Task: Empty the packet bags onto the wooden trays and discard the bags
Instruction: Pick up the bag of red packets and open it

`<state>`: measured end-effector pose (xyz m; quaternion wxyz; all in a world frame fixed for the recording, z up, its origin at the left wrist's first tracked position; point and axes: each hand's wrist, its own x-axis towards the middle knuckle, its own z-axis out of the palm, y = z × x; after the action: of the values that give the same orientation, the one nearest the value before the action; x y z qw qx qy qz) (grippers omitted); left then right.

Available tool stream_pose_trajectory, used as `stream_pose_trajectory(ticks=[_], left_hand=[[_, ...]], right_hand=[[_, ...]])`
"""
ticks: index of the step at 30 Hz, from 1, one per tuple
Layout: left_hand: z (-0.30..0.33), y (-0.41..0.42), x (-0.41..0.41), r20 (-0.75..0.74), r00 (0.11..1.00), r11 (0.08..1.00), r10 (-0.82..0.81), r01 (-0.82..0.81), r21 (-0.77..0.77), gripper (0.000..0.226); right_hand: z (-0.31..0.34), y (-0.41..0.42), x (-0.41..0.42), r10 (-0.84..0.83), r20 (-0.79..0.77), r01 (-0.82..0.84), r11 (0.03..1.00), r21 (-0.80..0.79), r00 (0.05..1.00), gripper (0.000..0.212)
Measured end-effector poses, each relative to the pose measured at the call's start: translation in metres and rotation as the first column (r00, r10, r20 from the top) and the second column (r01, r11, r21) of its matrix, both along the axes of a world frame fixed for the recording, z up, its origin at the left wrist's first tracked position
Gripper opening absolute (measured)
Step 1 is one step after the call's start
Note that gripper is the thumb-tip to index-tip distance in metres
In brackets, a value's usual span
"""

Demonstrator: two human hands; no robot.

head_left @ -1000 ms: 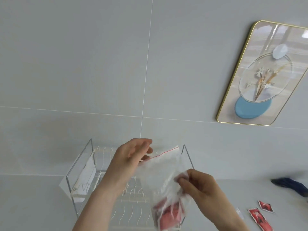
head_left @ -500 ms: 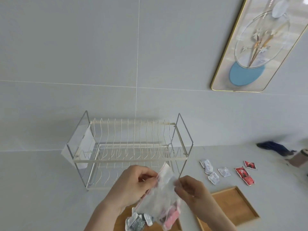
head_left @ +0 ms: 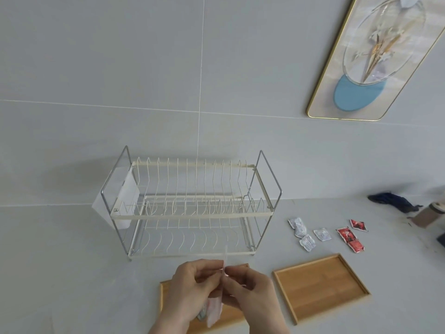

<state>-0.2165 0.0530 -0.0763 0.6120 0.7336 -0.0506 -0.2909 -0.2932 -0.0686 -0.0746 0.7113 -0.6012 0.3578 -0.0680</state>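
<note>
My left hand [head_left: 192,285] and my right hand [head_left: 250,290] pinch the top of a clear zip bag [head_left: 215,307] between them, seen almost edge-on. The bag hangs down with red and white packets inside. It is above a wooden tray [head_left: 166,289] that my hands mostly hide. A second wooden tray [head_left: 320,285] lies bare to the right. Beyond it, loose white packets [head_left: 307,233] and red packets [head_left: 350,237] lie on the grey counter.
A white two-tier wire dish rack [head_left: 192,206] stands just behind my hands against the tiled wall. A dark blue cloth [head_left: 392,200] and a beige container [head_left: 431,213] sit at the far right. A gold-framed picture [head_left: 375,56] hangs on the wall.
The view has tilted down, showing the counter and trays. My hands have lowered the bag over the left tray and come closer together at its top.
</note>
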Motion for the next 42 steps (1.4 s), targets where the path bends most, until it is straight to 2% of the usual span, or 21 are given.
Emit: stream_pose_trajectory(ticks=[9, 18, 23, 30, 36, 42], left_hand=[[0.004, 0.006, -0.001, 0.097, 0.987, 0.99, -0.13, 0.123, 0.071, 0.033], [0.005, -0.001, 0.0, 0.244, 0.961, 0.98, -0.131, 0.088, 0.18, 0.023], [0.005, -0.002, -0.001, 0.295, 0.951, 0.971, -0.088, 0.016, 0.237, 0.022], [0.005, 0.0, 0.0, 0.214, 0.976, 0.977, -0.037, -0.01, 0.213, 0.02], [0.005, 0.0, 0.0, 0.114, 0.993, 0.986, -0.004, -0.016, 0.168, 0.024], [0.006, 0.0, -0.002, 0.04, 0.999, 0.99, 0.019, -0.025, 0.139, 0.024]], right_hand=[[-0.007, -0.001, 0.004, -0.068, -0.012, 0.069, 0.987, 0.143, 0.998, 0.012], [-0.008, -0.004, 0.006, -0.1, 0.003, 0.095, 0.951, 0.296, 0.995, 0.013], [-0.01, 0.002, 0.01, -0.126, -0.008, 0.122, 0.944, 0.307, 0.992, 0.012], [-0.013, 0.006, 0.012, -0.139, -0.005, 0.136, 0.96, 0.243, 0.99, 0.018], [-0.008, 0.007, 0.011, -0.156, 0.008, 0.138, 0.899, 0.417, 0.988, 0.014], [-0.013, 0.007, 0.01, -0.162, -0.003, 0.145, 0.877, 0.457, 0.987, 0.011]])
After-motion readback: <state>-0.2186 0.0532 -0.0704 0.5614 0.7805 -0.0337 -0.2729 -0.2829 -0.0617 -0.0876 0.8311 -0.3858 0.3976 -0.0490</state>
